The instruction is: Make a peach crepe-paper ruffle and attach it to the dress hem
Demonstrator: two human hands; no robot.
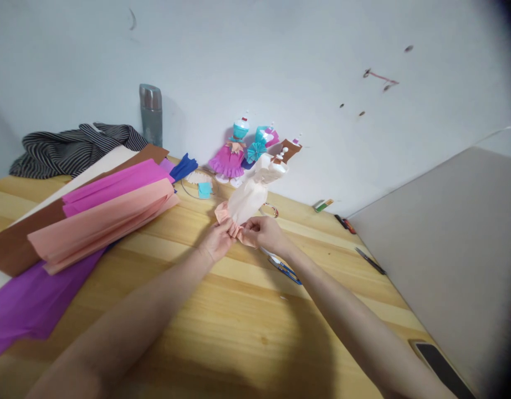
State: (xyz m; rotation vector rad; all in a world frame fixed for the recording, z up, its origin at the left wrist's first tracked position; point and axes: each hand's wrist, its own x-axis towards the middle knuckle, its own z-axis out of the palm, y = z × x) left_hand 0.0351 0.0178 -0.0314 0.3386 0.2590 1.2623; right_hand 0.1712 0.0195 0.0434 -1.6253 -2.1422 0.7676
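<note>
A small doll dress form [249, 195] in a cream paper dress leans away from me at the middle of the table. Around its hem runs a peach crepe paper ruffle [222, 213]. My left hand [217, 240] pinches that ruffle from the left and below, with the fingers closed. On the right side, my right hand [261, 231] also pinches the ruffle between thumb and fingers. Blue-handled scissors [282, 269] lie just right of my right hand, partly behind the wrist. A roll of tape or ring [271, 210] sits behind that hand, partly hidden.
Several dressed doll forms [231, 158] stand by the wall. Coloured crepe paper sheets [110, 216] cover the left side, near a striped cloth [72, 149] and a grey bottle [151, 113]. A glue stick [323, 205], a cutter knife [369, 260] and a phone [442, 368] lie right.
</note>
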